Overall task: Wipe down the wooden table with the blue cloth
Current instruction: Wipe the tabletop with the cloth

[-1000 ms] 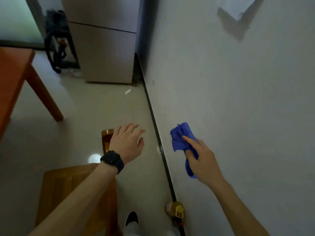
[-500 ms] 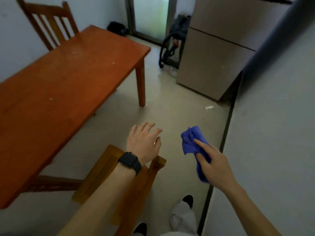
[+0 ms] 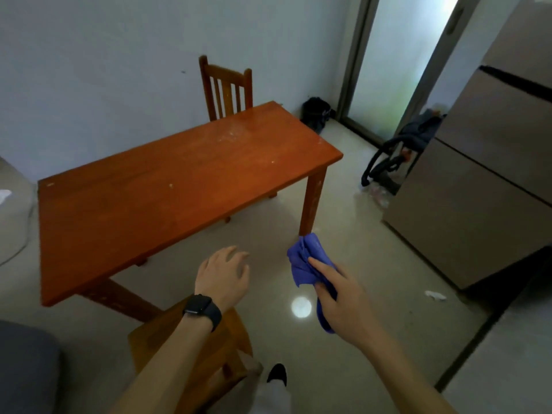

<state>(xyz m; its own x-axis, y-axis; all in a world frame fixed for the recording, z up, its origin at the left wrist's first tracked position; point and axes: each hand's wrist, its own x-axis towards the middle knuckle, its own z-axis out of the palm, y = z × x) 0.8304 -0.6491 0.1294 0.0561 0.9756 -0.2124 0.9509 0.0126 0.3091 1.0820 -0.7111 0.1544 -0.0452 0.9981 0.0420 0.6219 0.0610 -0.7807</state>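
One tabletop (image 3: 179, 186), reddish wood, long side toward you. One blue cloth (image 3: 301, 261), bunched in your right hand (image 3: 343, 300), in the air just off the tabletop's near right corner, in front of the corner leg and not touching the wood. The right hand is clamped on it: fingers curled round the bundle, one finger laid straight along its top. Your left hand (image 3: 224, 274) holds nothing, fingers loosely spread, back of the hand up, hovering on the near side of the tabletop, short of its edge. The two hands are apart, and only the right one touches the cloth. One black watch (image 3: 203, 310) sits on the left wrist.

Pale specks mark the tabletop: one dusty patch toward its far end and roughly three single crumbs nearer you. The blur makes an exact count shaky.

There are two wooden chairs. The far chair (image 3: 227, 85) stands behind the tabletop's far end, back upright by the wall. The near chair (image 3: 209, 354) is on your side of the tabletop, under your left forearm.

One fridge (image 3: 493, 174) stands well to the right of the tabletop, and one dark hose tangle (image 3: 388, 162) lies between them, beside the fridge. One dark lump (image 3: 316, 113) sits just past the tabletop's far corner; bag or bin, you can't tell. One white scrap (image 3: 435, 295) lies on the floor (image 3: 373, 264), right of the tabletop. One dark shoe (image 3: 277, 373) shows nearest you.
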